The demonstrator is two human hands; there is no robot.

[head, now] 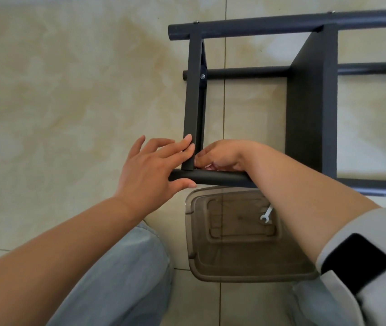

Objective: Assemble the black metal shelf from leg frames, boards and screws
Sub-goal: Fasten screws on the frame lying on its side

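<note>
Shelf frame (309,109), partly assembled, lies on its side on the tiled floor (69,78) before my knees. Board (193,102) meets the near leg tube (211,178) at the corner I am fastening. My left hand (149,170) steadies that joint, fingers straight against board and tube. My right hand (220,156) curls at the inner corner, apparently seating a screw, itself hidden. Next, I judge: tightening with the small wrench (266,214) in the clear tray (241,262).
</note>
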